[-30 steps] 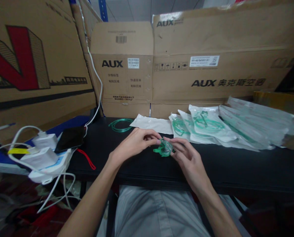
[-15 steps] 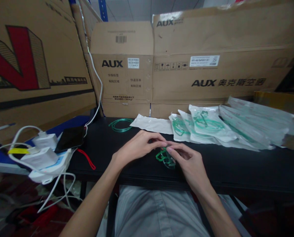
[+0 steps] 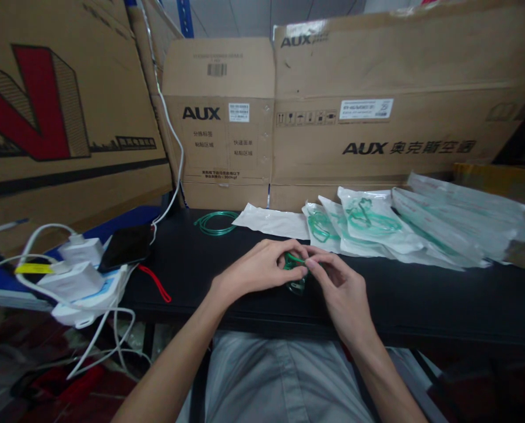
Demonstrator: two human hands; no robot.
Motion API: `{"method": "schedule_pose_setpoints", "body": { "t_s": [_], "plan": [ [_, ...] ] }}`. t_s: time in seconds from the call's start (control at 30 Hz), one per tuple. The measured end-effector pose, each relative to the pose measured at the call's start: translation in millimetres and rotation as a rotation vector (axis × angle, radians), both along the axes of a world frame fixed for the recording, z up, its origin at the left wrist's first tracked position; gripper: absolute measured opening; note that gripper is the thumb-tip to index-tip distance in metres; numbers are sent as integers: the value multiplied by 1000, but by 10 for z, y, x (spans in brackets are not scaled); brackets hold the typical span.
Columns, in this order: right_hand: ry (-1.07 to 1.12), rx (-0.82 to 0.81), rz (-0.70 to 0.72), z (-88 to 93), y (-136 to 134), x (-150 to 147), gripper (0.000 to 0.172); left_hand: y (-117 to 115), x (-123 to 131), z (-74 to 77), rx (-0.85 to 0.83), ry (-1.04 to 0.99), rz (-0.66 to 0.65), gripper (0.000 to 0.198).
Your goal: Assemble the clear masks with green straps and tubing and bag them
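Over the black table (image 3: 245, 282), my two hands meet at a small green-and-clear plastic piece (image 3: 296, 286). A thin green strap or cord (image 3: 294, 258) on it runs between my fingers. My left hand (image 3: 273, 264) is closed in a pinch, thumb and fingertips curled round the green part. My right hand (image 3: 339, 282) pinches the same piece from the right, its fingertips touching those of my left. Fingers cover much of the piece, and its exact kind cannot be made out. Behind my hands lie a coil of green tubing (image 3: 216, 224) and a flat white pouch (image 3: 273, 221).
Several clear-fronted pouches (image 3: 372, 220) with green tubing overlap at the back right. Cardboard boxes (image 3: 227, 135) wall off the back. On the left are a dark phone (image 3: 125, 247), a power strip (image 3: 86, 305) with white cables, and a red strap (image 3: 155, 283).
My left hand has shifted slightly right and down, with its thumb lower. The green part has turned and now shows inside the left hand's finger loop. My right hand has moved only slightly.
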State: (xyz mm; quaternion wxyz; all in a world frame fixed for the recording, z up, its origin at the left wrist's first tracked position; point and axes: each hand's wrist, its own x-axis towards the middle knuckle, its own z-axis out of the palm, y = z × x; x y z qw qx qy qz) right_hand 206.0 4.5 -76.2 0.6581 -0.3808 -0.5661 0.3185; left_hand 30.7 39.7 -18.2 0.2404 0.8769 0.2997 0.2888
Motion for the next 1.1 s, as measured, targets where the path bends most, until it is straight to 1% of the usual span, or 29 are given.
{"method": "schedule_pose_setpoints", "body": {
  "t_s": [0.2, 0.33, 0.47, 0.53, 0.63, 0.73, 0.9, 0.97, 1.03, 1.1],
  "plan": [
    [66, -6, -55, -61, 23, 32, 17, 52, -87, 14, 45, 46, 77, 21],
    [193, -24, -71, -81, 33, 28, 18, 103, -226, 41, 65, 43, 131, 21],
    [315, -20, -99, -50, 23, 9, 19, 135, -359, 75, 66, 51, 184, 24],
    [298, -36, -79, -33, 13, 6, 20, 137, -375, 81, 66, 51, 184, 24],
    [228, -80, 1, -17, 2, 8, 22, 129, -332, 76, 48, 28, 149, 20],
    [200, -126, 48, -9, 5, 6, 31, 122, -271, 68, 20, -26, 94, 16],
    [83, -246, 160, 15, 19, -28, 62, 93, -190, 58, -45, -115, 16, 23],
    [85, -254, 171, 24, 19, -38, 72, 66, -138, 45, -78, -155, -11, 19],
    [115, -247, 165, 25, 21, -40, 74, 40, -78, 29, -111, -197, -12, 13],
    [142, -230, 145, 18, 26, -37, 71, 24, -32, 19, -125, -239, 40, 8]
  ]
}}
